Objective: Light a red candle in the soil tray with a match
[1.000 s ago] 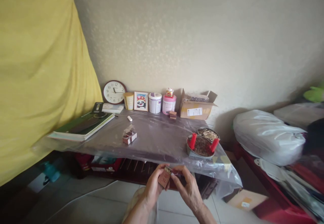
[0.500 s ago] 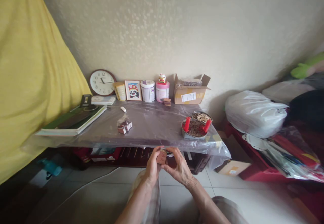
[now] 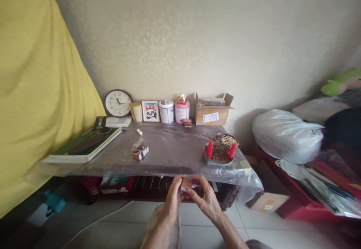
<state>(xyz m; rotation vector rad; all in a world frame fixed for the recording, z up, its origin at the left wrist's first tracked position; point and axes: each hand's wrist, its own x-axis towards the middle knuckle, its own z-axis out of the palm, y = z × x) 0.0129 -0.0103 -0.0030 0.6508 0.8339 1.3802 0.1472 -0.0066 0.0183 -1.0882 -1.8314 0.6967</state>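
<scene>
at the lower centre of the frame, a small tan cardboard box (image 3: 186, 184) is pinched between the fingertips of the left hand (image 3: 172, 198) and the right hand (image 3: 208, 201), just below the front edge of the plastic-covered low table (image 3: 175, 147). the box is probably best steadied by the left fingers while the right fingertips work lightly at its end. a round metal tray of red candles (image 3: 217, 163) stands near, up and to the right.

Looks like a lived-in room of a home. Has a low table (image 3: 169, 155) under clear plastic against a textured wall, lined with a wall clock (image 3: 119, 103), a framed cartoon picture (image 3: 150, 110), a white tin (image 3: 166, 112), a pink tin (image 3: 182, 112), a cat figurine (image 3: 182, 98) and a cardboard box (image 3: 212, 114). Shows a yellow curtain (image 3: 36, 91) at left, a tiled floor (image 3: 118, 222) below, a stuffed white bag (image 3: 284, 134) and a green plush toy (image 3: 341, 85) at right.
</scene>
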